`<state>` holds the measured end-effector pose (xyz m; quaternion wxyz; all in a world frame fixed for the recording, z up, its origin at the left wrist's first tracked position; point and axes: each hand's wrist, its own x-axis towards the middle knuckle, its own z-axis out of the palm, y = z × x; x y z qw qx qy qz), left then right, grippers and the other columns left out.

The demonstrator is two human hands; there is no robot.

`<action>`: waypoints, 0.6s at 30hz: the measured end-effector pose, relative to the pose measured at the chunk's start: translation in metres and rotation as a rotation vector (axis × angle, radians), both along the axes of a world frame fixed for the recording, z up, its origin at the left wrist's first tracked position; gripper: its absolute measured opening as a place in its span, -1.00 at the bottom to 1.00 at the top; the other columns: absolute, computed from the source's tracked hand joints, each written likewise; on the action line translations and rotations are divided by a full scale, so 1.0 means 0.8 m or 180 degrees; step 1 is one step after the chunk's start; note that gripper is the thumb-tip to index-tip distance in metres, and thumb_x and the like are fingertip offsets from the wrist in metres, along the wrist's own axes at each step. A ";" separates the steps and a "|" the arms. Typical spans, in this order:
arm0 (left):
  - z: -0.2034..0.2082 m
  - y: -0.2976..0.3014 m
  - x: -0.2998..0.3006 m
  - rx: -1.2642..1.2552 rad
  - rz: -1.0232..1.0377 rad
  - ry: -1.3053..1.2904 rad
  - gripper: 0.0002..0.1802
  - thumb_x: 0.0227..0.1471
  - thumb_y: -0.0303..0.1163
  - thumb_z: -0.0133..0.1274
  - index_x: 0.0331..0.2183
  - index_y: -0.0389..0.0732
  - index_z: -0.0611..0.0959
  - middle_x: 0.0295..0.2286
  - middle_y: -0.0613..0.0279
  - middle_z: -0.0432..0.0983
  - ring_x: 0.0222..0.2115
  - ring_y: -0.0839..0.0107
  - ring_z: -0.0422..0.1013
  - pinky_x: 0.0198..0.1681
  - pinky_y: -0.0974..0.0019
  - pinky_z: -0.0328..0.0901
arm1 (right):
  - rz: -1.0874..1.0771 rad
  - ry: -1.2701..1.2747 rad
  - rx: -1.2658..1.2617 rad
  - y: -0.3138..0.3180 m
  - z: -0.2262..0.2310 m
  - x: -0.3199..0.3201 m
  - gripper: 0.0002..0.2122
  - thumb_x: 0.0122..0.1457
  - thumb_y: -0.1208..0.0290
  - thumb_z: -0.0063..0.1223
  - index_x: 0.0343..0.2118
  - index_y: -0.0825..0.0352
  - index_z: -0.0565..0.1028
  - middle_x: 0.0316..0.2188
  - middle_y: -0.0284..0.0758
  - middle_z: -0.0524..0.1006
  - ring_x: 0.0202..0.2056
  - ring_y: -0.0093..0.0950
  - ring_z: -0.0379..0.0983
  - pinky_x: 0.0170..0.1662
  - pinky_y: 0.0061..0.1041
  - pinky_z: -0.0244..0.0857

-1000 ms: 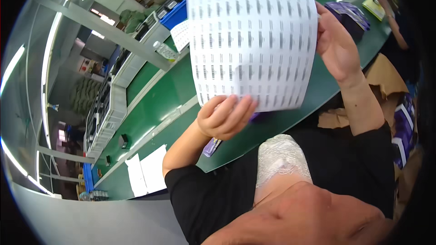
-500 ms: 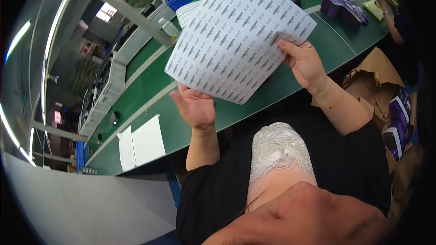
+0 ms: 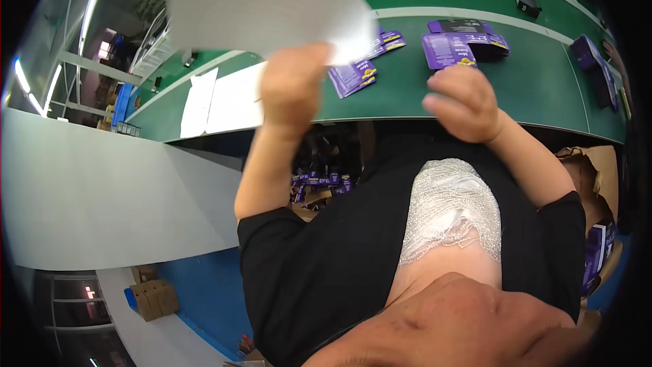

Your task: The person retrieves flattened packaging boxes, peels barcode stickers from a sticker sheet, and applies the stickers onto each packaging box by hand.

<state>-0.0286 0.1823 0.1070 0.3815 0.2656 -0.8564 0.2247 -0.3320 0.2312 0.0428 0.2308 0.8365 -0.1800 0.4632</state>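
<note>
My left hand (image 3: 292, 88) is raised above the green table (image 3: 530, 88) and pinches the lower edge of a large white sheet (image 3: 258, 7). The sheet is blurred and curves up and to the left, showing its plain side. My right hand (image 3: 465, 102) hovers over the table's near edge, apart from the sheet. Its fingers are curled in and I see nothing in it. Just beyond it lies an open purple carton (image 3: 462, 41). Flat purple cartons (image 3: 353, 75) lie between the two hands.
White paper sheets (image 3: 217, 98) lie on the table at the left. More purple boxes (image 3: 591, 51) sit at the far right. An open cardboard box (image 3: 598, 170) stands by my right side. Purple packs (image 3: 319, 187) are piled under the table, and small cardboard boxes (image 3: 153, 295) sit on the blue floor.
My right hand has let go of the sheet and dropped toward the table edge. My left hand now holds it alone, swung up and left, plain side toward me.
</note>
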 end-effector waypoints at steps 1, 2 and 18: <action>-0.034 0.002 -0.011 0.0347 0.0214 -0.0481 -0.78 -0.03 -0.50 0.04 -0.26 -0.15 0.64 -0.33 0.19 0.60 -0.35 0.13 0.50 -0.30 0.18 0.37 | 0.0109 0.0253 -0.0435 -0.002 -0.002 0.016 -0.60 -0.03 0.50 0.17 -0.05 0.23 0.53 -0.09 -0.28 0.51 -0.10 -0.29 0.46 -0.02 -0.29 0.39; -0.074 -0.001 -0.027 0.0412 0.0208 -0.0663 -0.83 -0.07 -0.42 0.04 -0.33 -0.12 0.59 -0.43 0.25 0.48 -0.41 0.22 0.43 -0.37 0.19 0.31 | -0.0054 0.0394 -0.0150 -0.001 -0.008 0.028 -0.62 -0.01 0.48 0.13 -0.04 0.23 0.53 -0.09 -0.27 0.50 -0.07 -0.30 0.45 0.02 -0.30 0.37; -0.199 0.011 -0.053 0.2020 -0.0308 -0.0505 -0.87 -0.03 -0.39 0.20 -0.38 -0.16 0.59 -0.21 0.14 0.53 -0.22 0.10 0.42 -0.15 0.11 0.33 | -0.0103 0.0966 0.2166 -0.035 -0.124 0.028 -0.92 0.00 0.42 0.17 -0.46 0.22 0.48 -0.47 -0.37 0.45 -0.29 -0.32 0.42 -0.21 -0.34 0.35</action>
